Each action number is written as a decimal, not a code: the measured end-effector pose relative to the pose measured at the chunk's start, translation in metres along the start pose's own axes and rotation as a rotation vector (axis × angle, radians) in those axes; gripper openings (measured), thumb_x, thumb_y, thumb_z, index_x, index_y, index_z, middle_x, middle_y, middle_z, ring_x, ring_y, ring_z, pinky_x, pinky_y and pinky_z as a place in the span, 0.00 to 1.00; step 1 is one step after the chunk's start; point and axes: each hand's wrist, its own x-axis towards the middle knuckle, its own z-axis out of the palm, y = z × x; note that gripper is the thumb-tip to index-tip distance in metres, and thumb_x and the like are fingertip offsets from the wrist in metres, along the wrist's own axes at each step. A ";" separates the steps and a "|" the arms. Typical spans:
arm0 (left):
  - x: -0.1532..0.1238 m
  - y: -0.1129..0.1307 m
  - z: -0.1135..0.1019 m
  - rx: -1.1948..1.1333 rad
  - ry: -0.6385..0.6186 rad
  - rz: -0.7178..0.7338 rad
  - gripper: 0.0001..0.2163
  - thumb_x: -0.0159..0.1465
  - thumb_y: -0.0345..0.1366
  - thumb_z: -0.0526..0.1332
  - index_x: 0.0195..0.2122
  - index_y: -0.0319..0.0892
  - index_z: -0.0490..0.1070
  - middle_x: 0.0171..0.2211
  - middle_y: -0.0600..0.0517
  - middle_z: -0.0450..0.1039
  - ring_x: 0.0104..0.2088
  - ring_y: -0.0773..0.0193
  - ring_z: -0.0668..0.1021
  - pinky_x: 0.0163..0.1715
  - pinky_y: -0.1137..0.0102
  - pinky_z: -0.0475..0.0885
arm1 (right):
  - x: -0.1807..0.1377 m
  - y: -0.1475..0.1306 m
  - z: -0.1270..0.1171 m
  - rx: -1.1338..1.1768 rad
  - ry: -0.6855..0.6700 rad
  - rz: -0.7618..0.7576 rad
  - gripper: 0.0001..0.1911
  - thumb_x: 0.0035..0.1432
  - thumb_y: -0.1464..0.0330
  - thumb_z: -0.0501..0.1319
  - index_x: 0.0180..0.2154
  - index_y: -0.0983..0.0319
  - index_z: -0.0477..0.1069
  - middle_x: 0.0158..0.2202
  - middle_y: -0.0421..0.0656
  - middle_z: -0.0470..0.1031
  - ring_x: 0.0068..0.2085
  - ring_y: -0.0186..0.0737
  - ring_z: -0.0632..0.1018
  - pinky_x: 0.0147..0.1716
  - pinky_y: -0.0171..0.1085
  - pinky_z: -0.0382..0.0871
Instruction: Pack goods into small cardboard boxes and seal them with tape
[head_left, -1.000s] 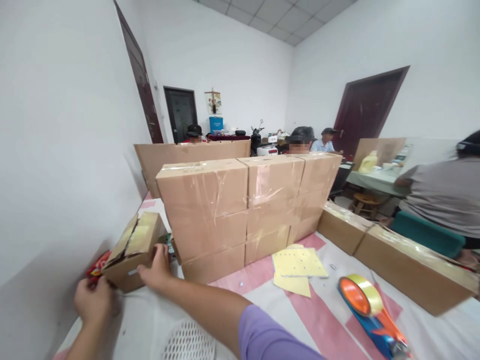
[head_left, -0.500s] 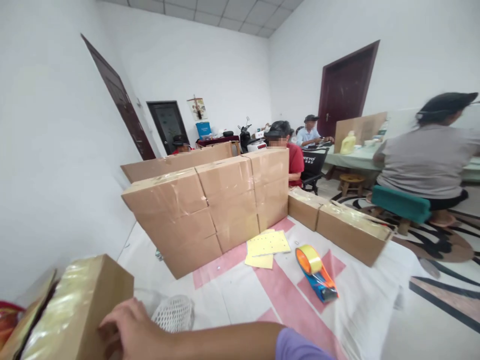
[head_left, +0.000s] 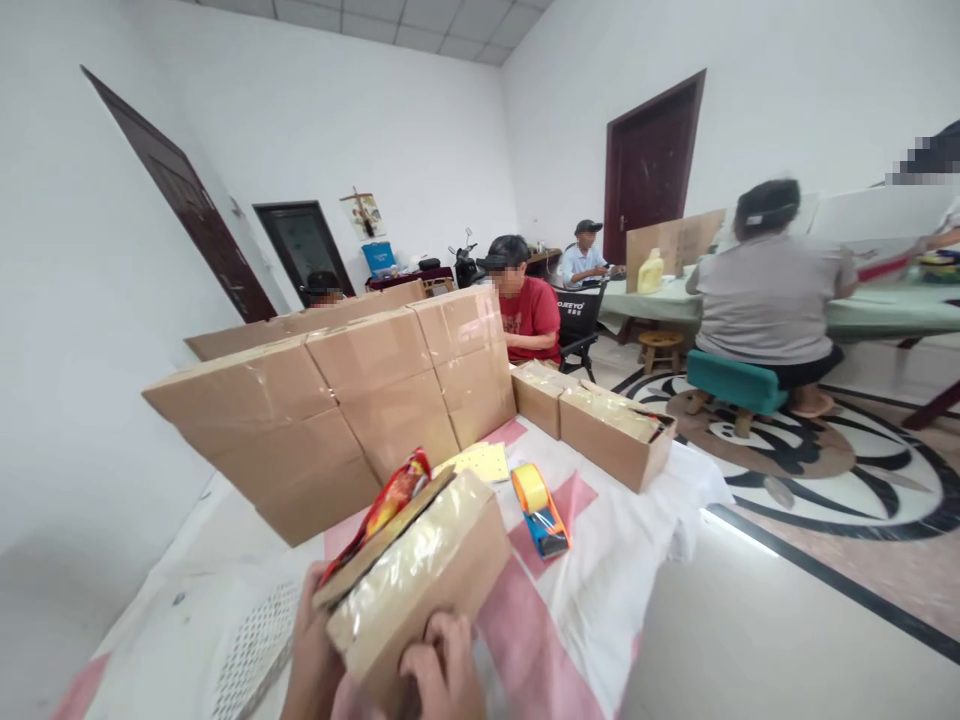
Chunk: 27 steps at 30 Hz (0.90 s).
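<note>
**While left hand and right hand hold a carton, a red packet lies along its far side**

As the head view has it, the carton sits tilted at the lower centre of the frame, shiny tape across its top and a dark gap beside its far flap. The right hand is half curled, bent fingers against the near side. The left hand has the carton's left end, its fingers partly hidden; whether it also grips the packet, I cannot tell.

Just right of the carton, a tape dispenser lies on the pink-and-white tablecloth, with yellow sheets near it, partly covered. White mesh lies at the lower left. Stacked boxes form a wall at left of centre; low boxes line up right of centre. Beyond, a person in a red shirt sits near the middle.
</note>
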 end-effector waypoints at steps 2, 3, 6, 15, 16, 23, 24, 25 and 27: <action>0.014 -0.002 0.033 -0.006 -0.104 -0.040 0.17 0.36 0.39 0.73 0.28 0.44 0.73 0.25 0.56 0.76 0.23 0.61 0.75 0.22 0.69 0.70 | 0.000 0.006 -0.001 -0.052 0.012 -0.093 0.20 0.44 0.79 0.62 0.39 0.58 0.65 0.43 0.46 0.65 0.45 0.48 0.73 0.44 0.44 0.73; 0.021 -0.003 0.044 -0.002 -0.128 -0.041 0.17 0.37 0.40 0.73 0.29 0.43 0.74 0.25 0.55 0.76 0.23 0.61 0.76 0.22 0.69 0.71 | 0.001 0.009 -0.001 -0.053 -0.008 -0.109 0.22 0.42 0.79 0.62 0.41 0.58 0.65 0.45 0.48 0.65 0.47 0.51 0.73 0.47 0.47 0.72; 0.044 -0.010 0.054 -0.010 -0.100 -0.011 0.19 0.37 0.42 0.74 0.27 0.42 0.70 0.22 0.56 0.72 0.21 0.63 0.74 0.21 0.71 0.69 | 0.000 0.017 -0.001 -0.017 -0.175 -0.075 0.30 0.39 0.80 0.62 0.47 0.60 0.65 0.53 0.52 0.64 0.55 0.55 0.71 0.53 0.52 0.70; 0.075 0.055 -0.026 -0.185 0.210 0.380 0.20 0.52 0.37 0.71 0.39 0.47 0.61 0.38 0.56 0.75 0.35 0.65 0.78 0.34 0.70 0.75 | 0.037 0.000 -0.076 0.263 -0.191 -0.239 0.10 0.58 0.76 0.60 0.41 0.58 0.69 0.43 0.44 0.74 0.47 0.41 0.77 0.48 0.39 0.73; 0.069 0.069 -0.032 -0.186 0.192 0.436 0.19 0.53 0.36 0.71 0.40 0.47 0.62 0.40 0.55 0.75 0.35 0.64 0.78 0.32 0.69 0.76 | 0.052 -0.004 -0.088 0.259 -0.152 -0.270 0.09 0.59 0.75 0.60 0.41 0.57 0.70 0.43 0.45 0.75 0.48 0.42 0.77 0.48 0.39 0.72; 0.002 0.099 0.007 -0.200 0.030 0.484 0.17 0.56 0.40 0.73 0.39 0.44 0.66 0.36 0.56 0.76 0.36 0.67 0.77 0.36 0.71 0.76 | 0.167 -0.035 -0.132 0.304 -0.319 -0.168 0.40 0.53 0.62 0.71 0.64 0.56 0.59 0.62 0.50 0.68 0.62 0.49 0.71 0.59 0.48 0.68; -0.005 0.094 0.017 -0.208 -0.019 0.444 0.17 0.56 0.41 0.73 0.39 0.44 0.67 0.37 0.55 0.76 0.37 0.66 0.77 0.39 0.71 0.76 | 0.177 -0.038 -0.132 0.340 -0.405 -0.116 0.42 0.52 0.60 0.72 0.65 0.56 0.59 0.60 0.50 0.70 0.59 0.49 0.73 0.57 0.47 0.71; -0.011 0.089 0.025 -0.210 -0.080 0.395 0.17 0.56 0.42 0.73 0.39 0.45 0.68 0.38 0.55 0.77 0.39 0.65 0.78 0.41 0.70 0.76 | 0.184 -0.039 -0.132 0.384 -0.485 -0.063 0.40 0.51 0.59 0.72 0.63 0.57 0.62 0.56 0.49 0.74 0.55 0.49 0.77 0.52 0.46 0.74; -0.017 0.077 0.034 -0.162 -0.185 0.354 0.16 0.60 0.48 0.69 0.41 0.47 0.68 0.41 0.53 0.77 0.43 0.62 0.79 0.43 0.67 0.76 | 0.192 -0.037 -0.133 0.467 -0.575 0.033 0.31 0.51 0.58 0.72 0.54 0.61 0.70 0.45 0.47 0.80 0.45 0.47 0.81 0.42 0.43 0.78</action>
